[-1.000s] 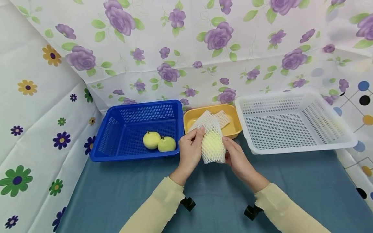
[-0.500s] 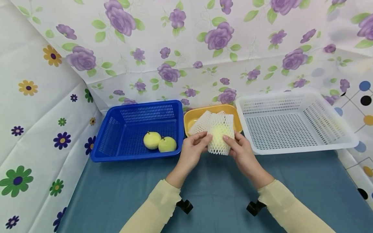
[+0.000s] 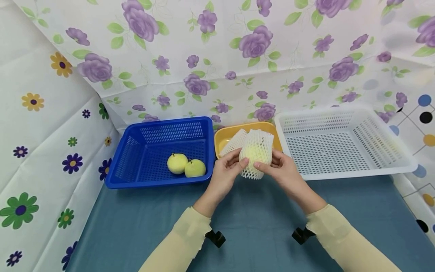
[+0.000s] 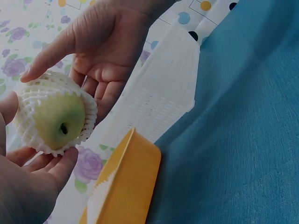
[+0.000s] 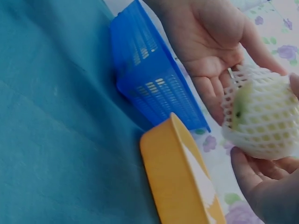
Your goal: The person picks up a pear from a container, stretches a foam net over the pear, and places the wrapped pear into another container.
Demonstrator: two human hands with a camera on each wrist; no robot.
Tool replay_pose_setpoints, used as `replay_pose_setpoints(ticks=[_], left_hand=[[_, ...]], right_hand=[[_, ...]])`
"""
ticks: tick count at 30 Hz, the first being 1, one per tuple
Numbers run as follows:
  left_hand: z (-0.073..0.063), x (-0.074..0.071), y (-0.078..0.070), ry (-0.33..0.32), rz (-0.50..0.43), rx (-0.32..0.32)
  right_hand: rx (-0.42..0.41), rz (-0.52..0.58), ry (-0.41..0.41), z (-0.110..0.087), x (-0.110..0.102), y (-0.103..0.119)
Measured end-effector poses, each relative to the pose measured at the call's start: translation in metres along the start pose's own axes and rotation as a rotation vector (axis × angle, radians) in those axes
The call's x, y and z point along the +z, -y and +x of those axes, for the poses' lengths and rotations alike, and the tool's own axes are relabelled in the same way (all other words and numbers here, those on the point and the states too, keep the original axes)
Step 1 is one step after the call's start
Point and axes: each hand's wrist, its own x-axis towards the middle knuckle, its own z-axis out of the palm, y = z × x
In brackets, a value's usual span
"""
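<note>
In the head view a pale green pear point(image 3: 253, 155) sits inside a white foam fruit net point(image 3: 264, 138), held up in front of the yellow tray. My left hand point(image 3: 222, 174) grips its left side, thumb towards me. On the other side my right hand point(image 3: 289, 176) holds it with the thumb on the front and fingers behind. The left wrist view shows one end of the pear point(image 4: 60, 122), with its dark dimple, bare at the net's opening. Mesh wraps the rest of the fruit, and the net's far end stands up loose above it.
The yellow tray point(image 3: 221, 132) holds more foam netting point(image 3: 233, 143). At left, a blue basket point(image 3: 136, 183) contains two pears point(image 3: 186, 166). A white basket point(image 3: 340, 151) stands at right. Blue-green cloth point(image 3: 251, 234) covers the table, with patterned sheets behind and beside it.
The wrapped pear has moved slightly up and right from one second ago. Both hands have shifted their grip to its lower sides, and the netting now sits rounder about the fruit.
</note>
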Motion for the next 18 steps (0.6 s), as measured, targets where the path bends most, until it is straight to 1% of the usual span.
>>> replay_pose_setpoints(ticks=[4, 8, 11, 15, 18], left_hand=[[0.001, 0.000, -0.001, -0.005, -0.018, -0.013], [0.003, 0.001, -0.001, 0.003, -0.036, -0.010], [0.008, 0.002, 0.005, 0.020, -0.061, -0.005], [0.016, 0.005, 0.015, 0.022, -0.086, 0.002], [0.021, 0.009, 0.017, 0.023, -0.090, 0.016]], right_hand=[[0.025, -0.044, 0.018, 0.002, -0.004, 0.005], [0.022, -0.071, 0.015, 0.003, -0.008, 0.010], [0.012, -0.096, 0.023, 0.002, -0.012, 0.013], [0.010, -0.118, 0.021, 0.002, -0.019, 0.016], [0.019, -0.130, 0.007, 0.002, -0.026, 0.017]])
